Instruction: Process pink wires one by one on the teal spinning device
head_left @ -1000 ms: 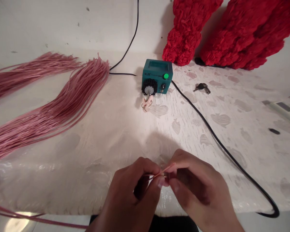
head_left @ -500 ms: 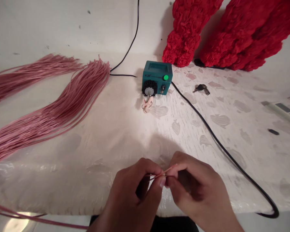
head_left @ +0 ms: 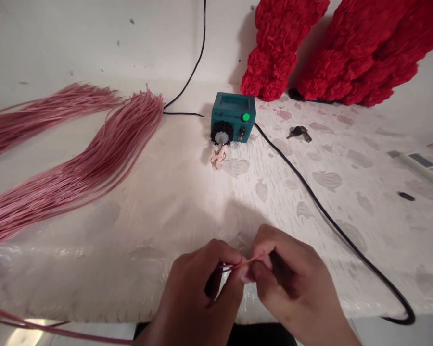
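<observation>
Some thin pink strands (head_left: pixel 252 260) are running through the left hand (head_left: pixel 202 278), which is pinching them above the near side of the table (head_left: pixel 180 206); the right hand (head_left: pixel 303 278) is gripping their tips, while a teal machine (head_left: pixel 234 106) is standing farther back and two pink bundles (head_left: pixel 101 161) are lying to its left

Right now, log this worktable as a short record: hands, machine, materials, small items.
Left hand: pinching thin pink strands between thumb and forefinger
Right hand: fingertips close together at the strands' ends; exact grip unclear
Machine: teal box with a green button, beyond the hands
Machine front: pale pink clip on the shaft
Left side: two long pink bundles, near and far
Back right: red flower clusters
Right side: keys, black cable, small black object
</observation>
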`<state>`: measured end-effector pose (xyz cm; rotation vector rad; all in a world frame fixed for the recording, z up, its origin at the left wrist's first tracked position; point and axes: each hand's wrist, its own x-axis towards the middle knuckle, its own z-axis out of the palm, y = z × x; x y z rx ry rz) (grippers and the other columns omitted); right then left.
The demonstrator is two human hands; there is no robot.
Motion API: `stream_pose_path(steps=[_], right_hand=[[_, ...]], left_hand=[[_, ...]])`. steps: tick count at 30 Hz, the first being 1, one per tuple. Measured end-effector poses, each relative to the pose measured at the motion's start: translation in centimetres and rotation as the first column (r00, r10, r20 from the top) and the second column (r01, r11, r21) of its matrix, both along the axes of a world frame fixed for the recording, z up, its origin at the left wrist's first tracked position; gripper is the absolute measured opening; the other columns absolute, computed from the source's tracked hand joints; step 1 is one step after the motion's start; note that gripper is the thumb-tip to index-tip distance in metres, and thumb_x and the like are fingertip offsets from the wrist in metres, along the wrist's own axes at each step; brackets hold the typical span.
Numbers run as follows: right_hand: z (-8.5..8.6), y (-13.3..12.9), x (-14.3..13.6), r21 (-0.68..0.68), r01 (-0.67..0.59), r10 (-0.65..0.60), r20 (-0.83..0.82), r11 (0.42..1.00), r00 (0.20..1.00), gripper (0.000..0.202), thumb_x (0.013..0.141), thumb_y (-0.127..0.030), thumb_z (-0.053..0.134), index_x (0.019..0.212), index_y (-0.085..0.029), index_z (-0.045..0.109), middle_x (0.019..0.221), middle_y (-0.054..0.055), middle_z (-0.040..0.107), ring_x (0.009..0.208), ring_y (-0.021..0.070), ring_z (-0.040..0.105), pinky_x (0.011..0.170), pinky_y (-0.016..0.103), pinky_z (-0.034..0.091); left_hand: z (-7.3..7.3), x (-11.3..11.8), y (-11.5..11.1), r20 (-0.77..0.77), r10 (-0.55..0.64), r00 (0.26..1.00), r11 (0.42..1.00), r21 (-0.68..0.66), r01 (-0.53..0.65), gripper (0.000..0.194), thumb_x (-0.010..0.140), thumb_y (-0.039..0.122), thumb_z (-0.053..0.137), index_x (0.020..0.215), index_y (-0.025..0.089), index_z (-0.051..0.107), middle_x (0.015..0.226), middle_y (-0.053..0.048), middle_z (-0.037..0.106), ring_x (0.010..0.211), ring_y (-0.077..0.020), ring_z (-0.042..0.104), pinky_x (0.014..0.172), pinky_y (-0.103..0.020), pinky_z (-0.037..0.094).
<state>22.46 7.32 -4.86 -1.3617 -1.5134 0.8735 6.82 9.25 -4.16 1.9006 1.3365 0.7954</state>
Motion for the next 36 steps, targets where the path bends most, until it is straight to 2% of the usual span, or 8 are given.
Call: stream_pose_path(steps=[6, 12, 17, 20, 24, 29, 32, 36], right_hand=[[0.75, 0.48, -0.02, -0.021, -0.021, 0.021, 0.027, 1.0, 0.999, 0.016, 0.074, -0.008, 0.05, 0.066, -0.022, 0.047, 0.06, -0.004, 0.051, 0.047, 0.0093, 0.05, 0.039, 0.019, 0.034], [0.48, 0.33, 0.14, -0.025, -0.043, 0.043, 0.012, 0.999, 0.999, 0.017, 0.073, -0.006, 0.049, 0.069, -0.022, 0.046, 0.062, -0.005, 0.048, 0.049, 0.0076, 0.044, 0.041, 0.018, 0.031], [0.3, 0.19, 0.31, -0.009, -0.074, 0.074, 0.067, 0.997, 0.995, 0.019, 0.071, -0.003, 0.049, 0.071, -0.022, 0.046, 0.063, -0.006, 0.043, 0.051, 0.0066, 0.041, 0.043, 0.018, 0.031], [0.42, 0.25, 0.32, 0.015, -0.073, 0.072, 0.084, 0.997, 0.994, 0.018, 0.071, -0.004, 0.048, 0.07, -0.022, 0.045, 0.063, -0.006, 0.043, 0.052, 0.007, 0.042, 0.044, 0.018, 0.032], [0.61, 0.32, 0.22, 0.024, -0.069, 0.066, 0.098, 0.997, 0.993, 0.017, 0.071, -0.005, 0.048, 0.068, -0.021, 0.043, 0.062, -0.006, 0.042, 0.05, 0.0065, 0.04, 0.043, 0.017, 0.031], [0.67, 0.44, 0.07, 0.032, -0.057, 0.055, 0.083, 0.998, 0.995, 0.019, 0.07, -0.004, 0.049, 0.068, -0.021, 0.04, 0.062, -0.007, 0.042, 0.05, 0.0052, 0.039, 0.042, 0.015, 0.029], [0.6, 0.35, 0.13, 0.01, -0.079, 0.078, 0.073, 0.997, 0.994, 0.021, 0.071, -0.002, 0.051, 0.07, -0.021, 0.043, 0.063, -0.007, 0.041, 0.051, 0.0055, 0.039, 0.044, 0.016, 0.03], [0.48, -0.03, 0.44, -0.036, -0.108, 0.108, -0.003, 0.994, 0.994, 0.019, 0.079, -0.004, 0.052, 0.076, -0.023, 0.05, 0.069, -0.005, 0.048, 0.055, 0.0084, 0.043, 0.046, 0.021, 0.033]], left_hand=[[-0.01, 0.07, -0.1, 0.009, -0.015, 1.0, 1.0, -0.016, 0.015, 0.012, 0.082, 0.018, 0.055, 0.071, 0.023, 0.059, 0.049, 0.008, 0.057, 0.039, -0.0085, 0.047, 0.039, -0.016, 0.037], [0.01, 0.1, -0.1, -0.007, 0.022, 1.0, 1.0, -0.021, -0.022, 0.013, 0.081, 0.02, 0.055, 0.069, 0.023, 0.058, 0.049, 0.007, 0.055, 0.04, -0.0087, 0.045, 0.04, -0.017, 0.036], [0.21, 0.12, 0.28, 0.038, -0.064, 0.997, 0.995, -0.072, 0.066, 0.012, 0.08, 0.015, 0.054, 0.074, 0.023, 0.061, 0.05, 0.008, 0.051, 0.04, -0.0075, 0.042, 0.039, -0.016, 0.032], [0.22, 0.09, 0.26, 0.095, -0.108, 0.99, 0.99, -0.079, 0.116, 0.018, 0.081, 0.011, 0.052, 0.067, 0.021, 0.058, 0.055, 0.007, 0.05, 0.044, -0.0064, 0.042, 0.042, -0.017, 0.032], [0.12, -0.03, 0.08, 0.138, -0.099, 0.985, 0.987, -0.115, 0.116, 0.022, 0.082, 0.009, 0.05, 0.063, 0.019, 0.054, 0.059, 0.006, 0.049, 0.048, -0.0071, 0.04, 0.044, -0.019, 0.031], [0.24, -0.29, 0.19, 0.136, -0.117, 0.984, 0.984, -0.119, 0.133, 0.025, 0.088, 0.016, 0.051, 0.064, 0.019, 0.055, 0.057, 0.006, 0.047, 0.049, -0.0073, 0.04, 0.045, -0.019, 0.031], [0.44, -0.52, 0.23, 0.127, -0.102, 0.987, 0.987, -0.111, 0.116, 0.025, 0.089, 0.018, 0.053, 0.065, 0.02, 0.056, 0.055, 0.007, 0.045, 0.047, -0.0068, 0.039, 0.044, -0.018, 0.03], [0.83, -0.84, 0.29, 0.098, -0.049, 0.994, 0.994, -0.097, 0.058, 0.022, 0.086, 0.015, 0.054, 0.064, 0.02, 0.057, 0.052, 0.007, 0.046, 0.045, -0.0067, 0.041, 0.042, -0.017, 0.032]])
